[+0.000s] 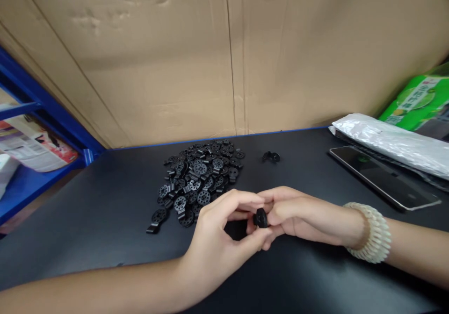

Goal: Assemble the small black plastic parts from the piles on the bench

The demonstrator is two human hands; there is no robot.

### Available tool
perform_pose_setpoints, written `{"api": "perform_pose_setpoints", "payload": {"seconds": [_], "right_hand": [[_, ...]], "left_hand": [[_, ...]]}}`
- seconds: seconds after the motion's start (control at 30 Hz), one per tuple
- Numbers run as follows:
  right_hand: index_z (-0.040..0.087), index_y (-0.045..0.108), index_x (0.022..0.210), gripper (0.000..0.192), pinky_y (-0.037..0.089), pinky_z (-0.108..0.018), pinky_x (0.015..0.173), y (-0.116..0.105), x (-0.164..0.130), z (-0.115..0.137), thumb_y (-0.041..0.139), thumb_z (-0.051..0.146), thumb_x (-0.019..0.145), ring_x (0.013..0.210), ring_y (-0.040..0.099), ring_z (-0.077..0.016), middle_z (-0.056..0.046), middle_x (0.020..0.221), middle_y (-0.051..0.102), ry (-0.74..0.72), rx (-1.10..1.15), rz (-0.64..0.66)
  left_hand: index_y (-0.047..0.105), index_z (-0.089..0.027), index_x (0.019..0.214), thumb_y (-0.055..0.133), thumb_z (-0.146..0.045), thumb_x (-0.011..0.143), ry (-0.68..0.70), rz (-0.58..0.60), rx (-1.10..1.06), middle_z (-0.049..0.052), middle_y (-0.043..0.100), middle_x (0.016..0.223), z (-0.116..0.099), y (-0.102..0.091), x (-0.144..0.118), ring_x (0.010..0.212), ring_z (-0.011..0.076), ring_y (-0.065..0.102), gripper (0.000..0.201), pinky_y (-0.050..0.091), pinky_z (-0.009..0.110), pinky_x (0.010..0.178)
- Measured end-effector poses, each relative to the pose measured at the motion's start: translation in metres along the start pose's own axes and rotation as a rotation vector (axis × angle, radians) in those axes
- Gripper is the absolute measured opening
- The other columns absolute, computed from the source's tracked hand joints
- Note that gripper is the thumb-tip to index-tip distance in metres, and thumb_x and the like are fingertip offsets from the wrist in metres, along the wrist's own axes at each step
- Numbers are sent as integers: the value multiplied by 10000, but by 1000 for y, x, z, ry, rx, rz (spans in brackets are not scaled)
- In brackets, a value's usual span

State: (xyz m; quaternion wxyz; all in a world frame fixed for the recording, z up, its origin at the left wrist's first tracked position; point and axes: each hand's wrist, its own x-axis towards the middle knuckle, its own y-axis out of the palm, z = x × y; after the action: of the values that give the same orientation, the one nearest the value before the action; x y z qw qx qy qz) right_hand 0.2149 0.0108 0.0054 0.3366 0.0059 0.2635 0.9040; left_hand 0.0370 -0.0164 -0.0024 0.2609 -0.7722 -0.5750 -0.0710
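Note:
A small black plastic clip is pinched between my two hands, just in front of the pile. My left hand curls around it, thumb and fingertips touching its left side and lower edge. From the right, my right hand grips the same clip, its thumb pressed against the round part. Fingers cover much of the piece. Beyond my left hand lies a heap of black plastic clips with round, perforated discs and short tabs. One loose clip rests at the heap's near left edge.
Farther back sits a separate black piece. On the right are a smartphone, a silvery plastic package and a green packet. Cardboard stands behind the black table; a blue shelf is at left.

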Motion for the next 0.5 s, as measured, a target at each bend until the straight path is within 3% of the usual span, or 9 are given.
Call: {"api": "perform_pose_setpoints", "payload": {"seconds": [0.2,0.5], "right_hand": [[99,674,854,181,499,-278,756,-2,-1,2,537,83,737,743,606,-135,-52,830,619,-13,6,20],[112,698,898,247,487,-274,756,-3,-3,1,536,69,717,778,597,-143,-42,813,618,-19,-11,21]], "left_hand": [[660,-173,911,738,-6,678,-37,8,2,1,697,853,-1,1,0,757,144,683,297,597,216,693],[681,-185,907,743,21,659,-13,37,40,-13,664,802,-1,1,1,646,114,616,328,552,223,644]]}}
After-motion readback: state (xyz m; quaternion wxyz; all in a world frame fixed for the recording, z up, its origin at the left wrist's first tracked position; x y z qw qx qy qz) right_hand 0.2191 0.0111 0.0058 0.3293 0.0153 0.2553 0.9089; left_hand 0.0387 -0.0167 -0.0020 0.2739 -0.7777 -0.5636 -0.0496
